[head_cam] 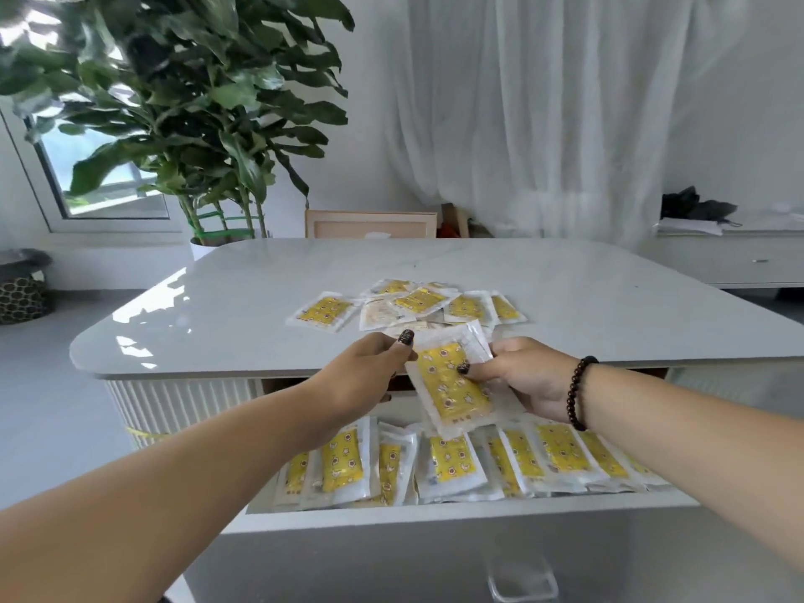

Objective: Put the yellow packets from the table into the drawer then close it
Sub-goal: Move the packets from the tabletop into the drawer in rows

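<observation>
Several yellow packets [417,303] lie in a loose pile on the white table [243,306]. Below the table's front edge the drawer [435,513] stands pulled out, with several more yellow packets [452,465] standing in a row inside it. My right hand [526,376] grips a yellow packet [450,387], possibly a small stack, above the drawer, thumb on its front. My left hand [370,372] pinches the same packet's upper left edge with curled fingers.
A large potted plant [204,124] stands behind the table's left corner. A chair back [370,224] shows at the far side. White curtains hang behind. A low white cabinet [739,258] with papers sits at the right. A patterned basket [21,293] is on the floor, left.
</observation>
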Available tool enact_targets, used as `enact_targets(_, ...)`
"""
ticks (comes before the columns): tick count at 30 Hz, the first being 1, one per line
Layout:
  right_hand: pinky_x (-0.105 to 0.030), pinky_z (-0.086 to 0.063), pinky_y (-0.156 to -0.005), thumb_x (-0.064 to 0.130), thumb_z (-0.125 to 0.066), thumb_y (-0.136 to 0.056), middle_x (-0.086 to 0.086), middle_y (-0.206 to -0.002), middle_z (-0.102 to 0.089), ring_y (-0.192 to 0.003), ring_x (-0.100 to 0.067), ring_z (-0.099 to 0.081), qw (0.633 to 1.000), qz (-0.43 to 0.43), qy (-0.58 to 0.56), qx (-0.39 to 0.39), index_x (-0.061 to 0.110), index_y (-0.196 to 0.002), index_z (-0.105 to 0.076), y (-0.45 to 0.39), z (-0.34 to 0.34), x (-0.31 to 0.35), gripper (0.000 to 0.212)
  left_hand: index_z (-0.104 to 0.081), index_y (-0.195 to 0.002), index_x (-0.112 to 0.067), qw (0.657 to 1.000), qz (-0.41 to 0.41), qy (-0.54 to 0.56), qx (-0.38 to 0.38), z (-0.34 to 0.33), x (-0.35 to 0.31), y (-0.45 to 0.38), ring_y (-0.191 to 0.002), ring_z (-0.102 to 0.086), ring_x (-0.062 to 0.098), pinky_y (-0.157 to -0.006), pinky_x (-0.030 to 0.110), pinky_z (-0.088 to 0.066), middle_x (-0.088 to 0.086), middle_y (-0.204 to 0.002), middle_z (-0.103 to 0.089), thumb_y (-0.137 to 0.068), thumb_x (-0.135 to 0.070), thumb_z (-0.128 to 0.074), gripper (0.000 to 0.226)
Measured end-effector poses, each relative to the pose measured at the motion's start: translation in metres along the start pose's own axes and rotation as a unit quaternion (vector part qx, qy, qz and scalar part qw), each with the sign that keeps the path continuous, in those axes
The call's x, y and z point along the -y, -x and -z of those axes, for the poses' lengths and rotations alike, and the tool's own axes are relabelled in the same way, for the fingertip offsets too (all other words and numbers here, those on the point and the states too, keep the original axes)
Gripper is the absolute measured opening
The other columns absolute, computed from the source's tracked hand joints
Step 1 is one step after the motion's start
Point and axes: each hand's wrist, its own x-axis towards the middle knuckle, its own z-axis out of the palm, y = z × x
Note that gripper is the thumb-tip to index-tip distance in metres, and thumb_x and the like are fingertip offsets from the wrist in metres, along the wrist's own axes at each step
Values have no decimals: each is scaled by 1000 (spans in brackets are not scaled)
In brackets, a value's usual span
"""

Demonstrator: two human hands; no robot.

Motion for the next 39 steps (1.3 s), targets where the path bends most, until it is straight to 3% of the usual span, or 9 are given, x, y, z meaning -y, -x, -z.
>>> enact_targets(9, -37, -49, -95, 16, -70, -81, -15, -116, -64, -105, -27, -61, 951, -132, 257, -112, 1, -117, -59, -42, 46, -83, 40, -63, -110, -23, 999, 4, -4, 32, 12, 7, -4, -117, -54, 11, -105, 40, -44, -8, -118, -63, -104, -33, -35, 30)
enact_targets(16, -32, -45, -95, 15, -65, -85, -17, -131, -50, -116, -29, -52, 938, -161, 278, -128, -4, -135, -41, -69, 36, -92, 59, -64, -107, -23, 999, 11, 4, 39, 22, 11, -11, -114, -57, 9, -103, 40, -46, -8, -117, -65, -104, -33, -34, 32)
enact_targets(21, -22, -38, -57, 12, -53, -90, -6, -82, -55, -67, -15, -47, 906, -172, 365, -127, 1, -98, -53, -76, 19, -109, 13, -64, -109, -23, 999, 23, 3, 37, 24, 15, -14, -112, -59, 10, -103, 41, -46, -7, -115, -66, -103, -33, -35, 31)
enact_targets(23, -21, -31, -46, 13, -52, -91, -2, -65, -45, -55, -12, -41, 893, -161, 394, -146, 9, -73, -46, -78, 16, -111, 19, -64, -110, -22, 999, 25, -3, 41, 23, 16, -15, -112, -59, 12, -102, 40, -47, -5, -116, -65, -103, -33, -36, 31)
enact_targets(27, -19, -30, -43, 18, -56, -91, 0, -64, -45, -57, -12, -44, 872, -119, 449, -156, 10, -69, -43, -76, 13, -112, 27, -64, -113, -19, 998, 30, -19, 52, 20, 19, -18, -112, -59, 14, -101, 39, -48, -2, -117, -65, -103, -33, -36, 33)
enact_targets(29, -19, -34, -47, 18, -56, -91, -3, -81, -55, -72, -17, -52, 863, -90, 472, -156, 7, -91, -49, -74, 11, -112, 13, -63, -113, -20, 997, 31, -34, 57, 17, 20, -20, -112, -59, 13, -100, 39, -48, -3, -117, -65, -103, -33, -35, 33)
enact_targets(31, -22, -45, -67, 16, -56, -90, -10, -115, -54, -96, -23, -55, 842, -43, 514, -158, 6, -121, -42, -73, 11, -114, 35, -63, -113, -21, 996, 32, -45, 64, 13, 20, -20, -112, -59, 13, -100, 38, -48, -4, -117, -65, -103, -33, -35, 32)
enact_targets(35, -32, -44, -91, 20, -52, -88, -4, -128, -41, -113, -21, -44, 694, 169, 689, -123, 16, -128, -40, -64, 9, -107, 42, -63, -112, -22, 994, 31, -61, 81, 7, 22, -19, -111, -59, 11, -98, 36, -48, -6, -116, -65, -103, -34, -35, 32)
enact_targets(39, -37, -38, -106, 47, -56, -84, 0, -144, -30, -132, -19, -31, 739, 148, 649, 102, 23, -144, -29, -54, 9, -107, 70, -62, -114, -23, 991, 34, -88, 95, 7, 31, -22, -110, -60, 11, -95, 35, -49, -6, -116, -65, -103, -35, -36, 30)
